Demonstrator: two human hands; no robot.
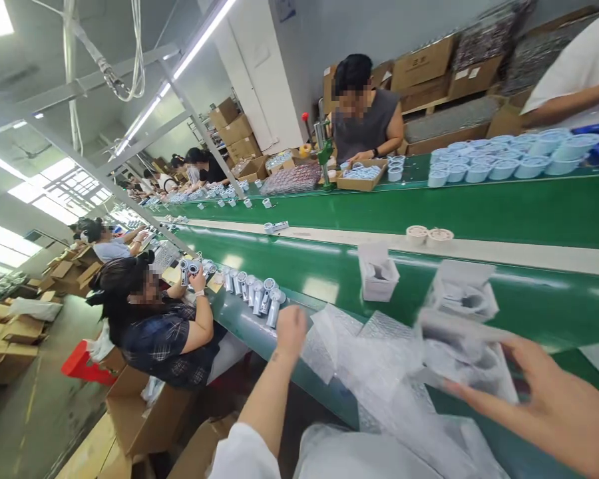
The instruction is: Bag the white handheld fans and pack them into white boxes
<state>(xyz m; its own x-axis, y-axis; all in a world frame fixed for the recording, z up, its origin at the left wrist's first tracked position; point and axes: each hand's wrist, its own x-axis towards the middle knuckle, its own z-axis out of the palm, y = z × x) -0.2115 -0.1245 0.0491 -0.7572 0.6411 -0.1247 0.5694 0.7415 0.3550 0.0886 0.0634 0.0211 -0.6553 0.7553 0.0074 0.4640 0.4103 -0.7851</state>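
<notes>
Head view: right hand [544, 406] grips white carton [454, 324] holding grey insert [474, 362]; left hand [292, 329] closed.

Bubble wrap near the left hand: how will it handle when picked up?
The bubble wrap will probably be floppy and light for its size, since it lies in loose folds on the green belt. It seems unlikely to roll, but its glossy surface may slip from the left hand.

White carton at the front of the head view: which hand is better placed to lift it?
Probably the right hand: its fingers already hold the white carton at its edge. The left hand is raised apart from it, beyond the bubble wrap.
</notes>
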